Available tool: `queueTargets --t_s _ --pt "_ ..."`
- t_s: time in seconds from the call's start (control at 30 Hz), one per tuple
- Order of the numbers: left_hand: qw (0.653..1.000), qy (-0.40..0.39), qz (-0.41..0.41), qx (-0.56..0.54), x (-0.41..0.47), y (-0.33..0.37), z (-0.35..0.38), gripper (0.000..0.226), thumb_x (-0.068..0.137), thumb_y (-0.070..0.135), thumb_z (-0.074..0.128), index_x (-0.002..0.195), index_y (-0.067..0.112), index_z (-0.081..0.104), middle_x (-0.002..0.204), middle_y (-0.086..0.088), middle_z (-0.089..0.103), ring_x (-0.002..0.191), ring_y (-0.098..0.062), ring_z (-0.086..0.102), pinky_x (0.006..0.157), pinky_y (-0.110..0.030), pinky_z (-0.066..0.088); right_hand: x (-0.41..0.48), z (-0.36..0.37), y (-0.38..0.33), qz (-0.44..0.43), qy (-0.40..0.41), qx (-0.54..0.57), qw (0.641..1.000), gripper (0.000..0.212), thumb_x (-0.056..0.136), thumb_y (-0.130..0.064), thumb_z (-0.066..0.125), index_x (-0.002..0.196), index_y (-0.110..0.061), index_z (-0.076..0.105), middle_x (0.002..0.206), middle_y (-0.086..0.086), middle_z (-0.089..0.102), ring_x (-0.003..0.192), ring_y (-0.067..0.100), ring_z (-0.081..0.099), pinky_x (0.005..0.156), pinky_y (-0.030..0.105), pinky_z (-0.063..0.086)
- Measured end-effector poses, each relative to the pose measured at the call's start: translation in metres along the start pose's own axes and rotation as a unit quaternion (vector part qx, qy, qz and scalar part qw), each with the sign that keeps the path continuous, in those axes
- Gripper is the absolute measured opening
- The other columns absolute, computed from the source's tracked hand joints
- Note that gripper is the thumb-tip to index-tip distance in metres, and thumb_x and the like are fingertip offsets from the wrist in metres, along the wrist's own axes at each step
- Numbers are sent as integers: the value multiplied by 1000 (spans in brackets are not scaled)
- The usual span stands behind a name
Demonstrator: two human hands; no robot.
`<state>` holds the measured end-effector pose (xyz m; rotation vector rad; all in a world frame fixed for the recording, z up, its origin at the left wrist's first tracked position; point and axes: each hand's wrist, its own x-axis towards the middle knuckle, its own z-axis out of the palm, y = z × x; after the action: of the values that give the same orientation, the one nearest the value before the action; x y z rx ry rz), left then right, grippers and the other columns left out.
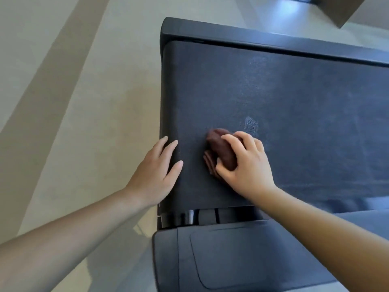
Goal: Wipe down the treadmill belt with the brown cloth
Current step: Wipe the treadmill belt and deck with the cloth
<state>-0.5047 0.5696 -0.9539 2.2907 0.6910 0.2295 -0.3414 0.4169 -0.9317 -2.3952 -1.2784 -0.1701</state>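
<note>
The dark treadmill belt fills the right half of the head view, dusty with a pale smudge near its middle. A folded brown cloth lies pressed on the belt near its left end. My right hand is curled over the cloth, with the fingers and thumb gripping it. My left hand rests flat on the belt's left edge, with the fingers spread and nothing in it.
The treadmill's dark frame runs along the far side, and a plastic end cover sits below my arms. Pale floor spreads to the left. A dark box-like object stands at the top right.
</note>
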Motion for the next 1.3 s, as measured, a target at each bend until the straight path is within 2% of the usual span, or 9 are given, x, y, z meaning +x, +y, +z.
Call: queueTargets --t_s 0.1,0.2,0.43,0.57,0.77,0.87,1.07,1.17,1.3 --pt "995 8 42 93 -7 13 4 55 95 36 42 146 17 29 157 -2 10 143 -16 12 115 -32 14 37 -6 40 63 -14 -21 998 53 77 -49 53 125 -28 50 127 5 49 113 38 44 87 48 46" --pt "991 3 37 130 -15 32 9 55 96 37 41 146 17 29 158 -1 10 143 -16 9 114 -33 13 53 -6 58 78 -18 -6 997 50 80 -45 58 126 -29 49 129 3 47 115 36 41 88 48 44" --pt "970 -33 57 234 19 71 47 58 95 44 32 148 22 21 158 5 5 145 -14 1 115 -54 6 14 -15 62 -6 -35 0 999 57 76 -55 44 126 -28 49 131 5 47 111 37 44 85 47 45" --pt "973 -16 44 228 52 87 64 55 97 41 34 147 23 21 158 4 10 145 -15 3 116 -50 6 -21 -25 72 -23 -6 -2 1000 55 73 -54 44 120 -27 55 127 5 51 108 37 48 78 46 47" --pt "968 23 50 246 61 79 75 53 95 42 32 146 27 25 156 5 19 144 -14 11 115 -46 8 8 -15 76 -6 3 9 1000 53 75 -51 51 120 -24 59 125 6 54 108 37 48 78 48 48" --pt "969 31 53 241 62 79 75 52 95 41 32 145 27 28 155 5 21 143 -13 12 115 -46 9 34 -6 81 1 6 5 1000 52 76 -47 56 123 -25 56 125 6 53 109 36 47 81 50 48" --pt "971 39 54 231 63 78 75 51 94 39 34 143 26 31 153 5 24 143 -13 15 115 -48 10 84 -1 89 56 -28 -18 998 55 83 -50 52 133 -29 44 133 7 45 116 36 41 87 52 46" --pt "971 40 53 231 63 80 74 50 95 39 36 143 25 33 153 4 26 142 -14 16 115 -49 12 71 -9 85 52 -54 -26 997 55 85 -50 52 134 -29 41 136 8 41 118 36 39 90 52 44" --pt "972 18 63 226 60 80 69 50 97 35 35 145 24 29 155 3 23 144 -16 13 115 -47 9 6 -26 76 57 -43 -15 997 53 82 -50 52 130 -30 44 136 5 41 117 36 38 89 50 43"
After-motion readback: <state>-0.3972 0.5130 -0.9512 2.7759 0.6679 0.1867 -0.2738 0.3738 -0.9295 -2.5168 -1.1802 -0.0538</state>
